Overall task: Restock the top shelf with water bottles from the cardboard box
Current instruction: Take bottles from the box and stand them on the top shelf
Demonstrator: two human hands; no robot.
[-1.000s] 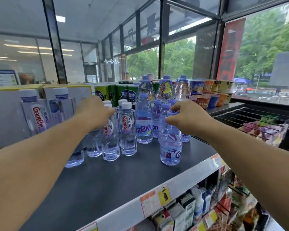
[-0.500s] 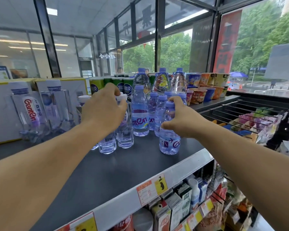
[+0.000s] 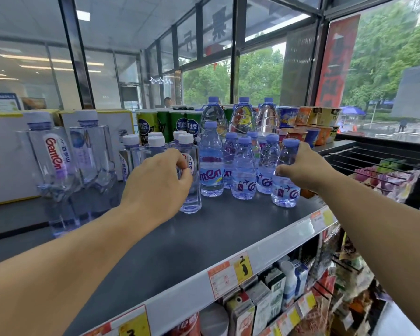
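Head view. Dark grey top shelf with a pale front rail carrying orange-and-yellow price tags.

Left hand: fingers curled round a clear square-sided water bottle with a white cap, standing upright on the shelf at the front of a cluster of like white-capped bottles.

Right hand: fingers and thumb wrapped round the neck and shoulder of a small clear water bottle with a lilac cap and blue label, upright on the shelf, rightmost in its front row, just beside similar lilac-capped small bottles.

Further stock: one taller lilac-capped bottle between the two clusters; three large lilac-capped bottles behind; two large square clear bottles with red lettering at left; green cans and coloured noodle cups at the back.

Lower shelf: cartons, partly visible.
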